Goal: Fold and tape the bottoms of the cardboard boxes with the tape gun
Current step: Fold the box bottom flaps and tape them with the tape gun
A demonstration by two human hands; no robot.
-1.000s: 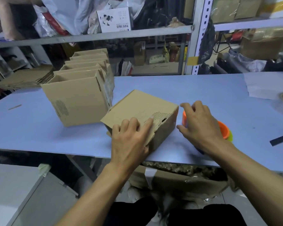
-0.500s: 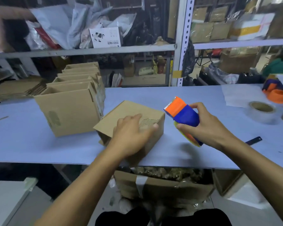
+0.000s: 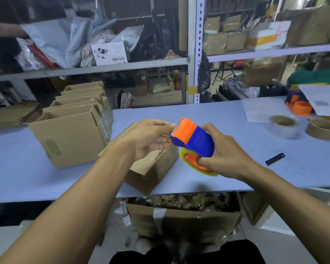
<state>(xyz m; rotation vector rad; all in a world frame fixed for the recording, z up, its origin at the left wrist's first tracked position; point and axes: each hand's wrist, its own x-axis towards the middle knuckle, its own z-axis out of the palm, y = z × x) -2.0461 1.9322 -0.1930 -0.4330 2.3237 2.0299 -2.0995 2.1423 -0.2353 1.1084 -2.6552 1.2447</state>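
Head cam: tape gun [image 3: 193, 139] up in both hands over the box [image 3: 151, 168].
Right hand [image 3: 224, 156] is wrapped around the blue-and-orange tape gun, fingers curled under by the roll. Left hand [image 3: 151, 138] is pinching at the orange front end, looks like the tape's edge. Box sits on the counter [image 3: 236, 178] right below the left hand, with more open boxes [image 3: 71, 134] off to its left.

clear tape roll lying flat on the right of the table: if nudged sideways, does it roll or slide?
The tape roll lies flat on its side on the table, so it would probably slide, not roll. Its hollow cardboard core suggests it is light. The wound clear tape looks smooth, so it may slip when gripped from outside.
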